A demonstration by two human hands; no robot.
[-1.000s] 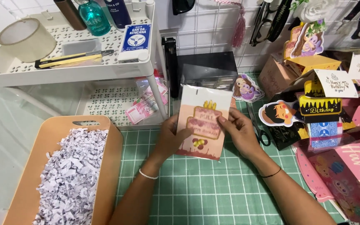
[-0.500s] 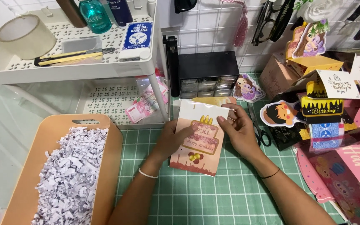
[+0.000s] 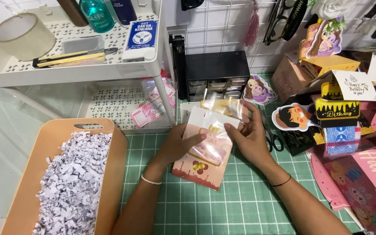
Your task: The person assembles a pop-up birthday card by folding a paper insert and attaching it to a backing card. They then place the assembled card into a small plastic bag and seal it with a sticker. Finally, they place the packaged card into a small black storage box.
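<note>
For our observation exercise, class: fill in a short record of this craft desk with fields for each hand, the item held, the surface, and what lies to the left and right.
left hand: grips the card's left edge, thumb on its front
right hand: pinches the clear flap at the card's top
item held: pink card in clear sleeve, tilted above the mat
surface: green grid cutting mat
left side: orange bin with shredded white paper
right side: black scissors, pop-up cards

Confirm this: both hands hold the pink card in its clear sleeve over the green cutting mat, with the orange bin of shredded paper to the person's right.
Wrong side. The head view shows the orange bin to the person's left. The rest holds: left hand and right hand hold the pink card over the green cutting mat.
</note>
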